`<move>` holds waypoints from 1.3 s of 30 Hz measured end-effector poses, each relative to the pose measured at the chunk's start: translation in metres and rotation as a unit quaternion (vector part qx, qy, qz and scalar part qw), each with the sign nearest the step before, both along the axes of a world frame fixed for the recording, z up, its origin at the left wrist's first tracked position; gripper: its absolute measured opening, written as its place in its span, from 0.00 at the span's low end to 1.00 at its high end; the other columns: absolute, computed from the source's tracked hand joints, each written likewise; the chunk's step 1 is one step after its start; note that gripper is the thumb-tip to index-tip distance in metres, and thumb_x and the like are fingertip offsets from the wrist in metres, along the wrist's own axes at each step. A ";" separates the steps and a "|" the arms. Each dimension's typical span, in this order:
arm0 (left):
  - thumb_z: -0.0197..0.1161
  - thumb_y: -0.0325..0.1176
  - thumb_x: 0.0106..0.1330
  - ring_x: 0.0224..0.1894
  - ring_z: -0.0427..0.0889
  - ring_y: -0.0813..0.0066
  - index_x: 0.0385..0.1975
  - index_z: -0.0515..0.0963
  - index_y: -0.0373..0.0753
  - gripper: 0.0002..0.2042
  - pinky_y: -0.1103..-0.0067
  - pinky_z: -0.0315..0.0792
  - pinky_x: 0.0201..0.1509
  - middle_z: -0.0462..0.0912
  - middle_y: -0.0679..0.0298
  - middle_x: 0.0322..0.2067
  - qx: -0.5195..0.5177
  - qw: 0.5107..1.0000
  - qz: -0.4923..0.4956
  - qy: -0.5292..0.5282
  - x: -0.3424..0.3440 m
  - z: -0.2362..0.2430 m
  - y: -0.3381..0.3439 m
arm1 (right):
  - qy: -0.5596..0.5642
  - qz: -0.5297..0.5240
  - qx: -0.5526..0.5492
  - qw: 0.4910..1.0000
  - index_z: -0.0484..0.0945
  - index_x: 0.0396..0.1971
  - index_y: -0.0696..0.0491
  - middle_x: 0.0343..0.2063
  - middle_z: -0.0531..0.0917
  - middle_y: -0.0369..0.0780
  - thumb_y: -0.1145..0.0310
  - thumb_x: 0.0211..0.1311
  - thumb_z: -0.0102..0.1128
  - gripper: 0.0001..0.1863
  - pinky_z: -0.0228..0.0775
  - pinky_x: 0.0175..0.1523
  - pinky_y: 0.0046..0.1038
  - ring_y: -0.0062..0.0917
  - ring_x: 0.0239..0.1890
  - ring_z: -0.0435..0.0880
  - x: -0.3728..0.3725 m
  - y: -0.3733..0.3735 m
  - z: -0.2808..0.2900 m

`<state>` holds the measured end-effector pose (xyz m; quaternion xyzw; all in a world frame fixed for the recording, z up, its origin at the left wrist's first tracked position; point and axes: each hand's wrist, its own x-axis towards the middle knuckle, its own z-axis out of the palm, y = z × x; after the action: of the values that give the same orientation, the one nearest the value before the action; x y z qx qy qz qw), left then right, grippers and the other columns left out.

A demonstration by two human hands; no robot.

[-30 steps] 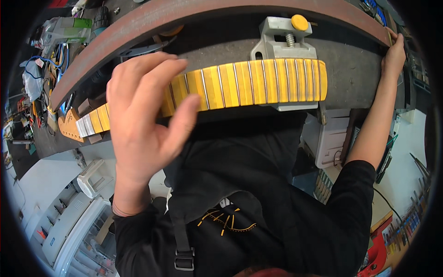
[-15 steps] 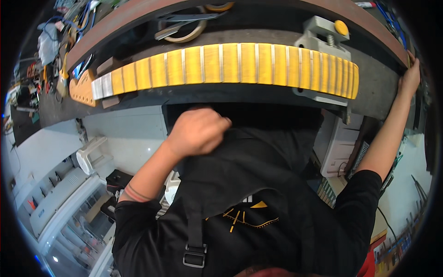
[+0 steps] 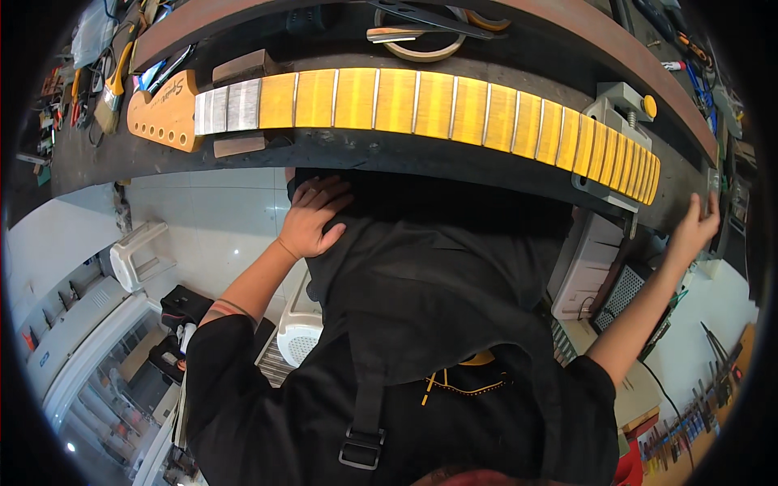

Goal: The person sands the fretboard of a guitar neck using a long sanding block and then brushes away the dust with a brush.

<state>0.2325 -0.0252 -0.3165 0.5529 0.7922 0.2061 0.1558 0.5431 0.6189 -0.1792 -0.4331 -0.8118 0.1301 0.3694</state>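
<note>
A guitar neck (image 3: 438,105) lies across the bench with its fretboard up. Yellow tape covers the wood between its metal frets, and the first few spaces near the nut are silvery grey. Its wooden headstock (image 3: 166,113) points left, with a row of tuner holes. My left hand (image 3: 312,219) lies on the black apron below the bench edge, fingers spread, holding nothing. Out at the bench's right end, my right hand (image 3: 693,231) has its thumb and fingers at a small silvery strip (image 3: 713,181), apparently pinching it; its exact kind is unclear.
A grey clamp-like support (image 3: 620,105) with a yellow knob is under the neck's right end, and a brown block (image 3: 241,66) props the left. Behind lie a tape roll (image 3: 425,55) and a brush (image 3: 109,105). A reddish-brown beam (image 3: 559,32) runs along the back.
My left hand has opened from a loose fist and come down onto the apron. My right hand has drawn back from the far right edge toward me. The whole view has shifted.
</note>
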 end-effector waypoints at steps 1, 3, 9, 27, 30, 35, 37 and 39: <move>0.59 0.49 0.67 0.68 0.73 0.52 0.55 0.82 0.40 0.24 0.55 0.60 0.74 0.79 0.55 0.62 0.013 1.000 0.006 0.000 -0.001 -0.001 0.000 | 0.019 0.019 -0.035 0.999 0.77 0.61 0.61 0.60 0.78 0.49 0.65 0.73 0.62 0.22 0.68 0.67 0.34 0.32 0.63 0.77 -0.011 -0.026 -0.009; 0.60 0.48 0.65 0.67 0.74 0.53 0.53 0.83 0.40 0.23 0.56 0.61 0.73 0.80 0.56 0.61 0.028 0.999 0.015 0.003 -0.003 -0.002 -0.003 | -0.088 0.005 0.086 0.992 0.82 0.53 0.62 0.54 0.83 0.46 0.70 0.73 0.56 0.15 0.69 0.65 0.31 0.29 0.58 0.80 -0.041 -0.073 -0.014; 0.59 0.46 0.64 0.67 0.75 0.54 0.52 0.84 0.39 0.22 0.56 0.62 0.71 0.81 0.56 0.60 0.057 0.998 0.035 -0.004 -0.007 -0.012 -0.017 | 0.142 -0.016 0.018 0.990 0.84 0.44 0.62 0.44 0.89 0.42 0.78 0.70 0.47 0.15 0.71 0.63 0.27 0.26 0.49 0.85 -0.038 -0.070 -0.031; 0.61 0.42 0.60 0.63 0.77 0.55 0.48 0.85 0.41 0.19 0.58 0.63 0.68 0.82 0.58 0.57 0.094 0.994 0.056 -0.019 -0.011 -0.016 -0.034 | 0.134 0.055 -0.007 0.989 0.80 0.38 0.64 0.50 0.85 0.48 0.78 0.69 0.44 0.12 0.69 0.67 0.31 0.32 0.55 0.82 -0.013 -0.041 -0.045; 0.61 0.42 0.60 0.63 0.77 0.55 0.48 0.85 0.41 0.19 0.59 0.63 0.68 0.82 0.58 0.56 0.098 0.993 0.058 -0.024 -0.012 -0.015 -0.034 | 0.122 0.058 -0.007 0.991 0.79 0.39 0.64 0.51 0.85 0.48 0.78 0.70 0.43 0.12 0.68 0.68 0.32 0.32 0.55 0.81 -0.009 -0.036 -0.046; 0.61 0.42 0.60 0.62 0.77 0.56 0.48 0.85 0.42 0.19 0.60 0.64 0.67 0.83 0.58 0.56 0.100 0.992 0.062 -0.041 -0.014 -0.019 -0.036 | 0.114 0.070 -0.016 0.991 0.78 0.39 0.64 0.51 0.84 0.48 0.78 0.70 0.42 0.12 0.66 0.68 0.32 0.33 0.56 0.80 -0.006 -0.034 -0.046; 0.61 0.42 0.60 0.60 0.77 0.56 0.48 0.85 0.42 0.19 0.60 0.64 0.66 0.83 0.59 0.56 0.102 0.992 0.064 -0.041 -0.015 -0.018 -0.037 | 0.109 0.069 -0.016 0.991 0.78 0.39 0.63 0.51 0.84 0.47 0.78 0.70 0.43 0.12 0.66 0.67 0.32 0.32 0.56 0.80 -0.007 -0.035 -0.044; 0.61 0.42 0.60 0.59 0.77 0.57 0.48 0.86 0.42 0.19 0.60 0.64 0.65 0.83 0.59 0.56 0.105 0.991 0.066 -0.042 -0.014 -0.019 -0.037 | 0.094 0.060 -0.012 0.994 0.78 0.39 0.63 0.51 0.84 0.47 0.78 0.70 0.43 0.12 0.66 0.67 0.33 0.33 0.56 0.80 -0.008 -0.038 -0.043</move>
<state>0.2180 -0.0627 -0.3357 0.5038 0.7936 0.3209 0.1159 0.5350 0.5812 -0.2218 -0.3740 -0.7965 0.2016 0.4302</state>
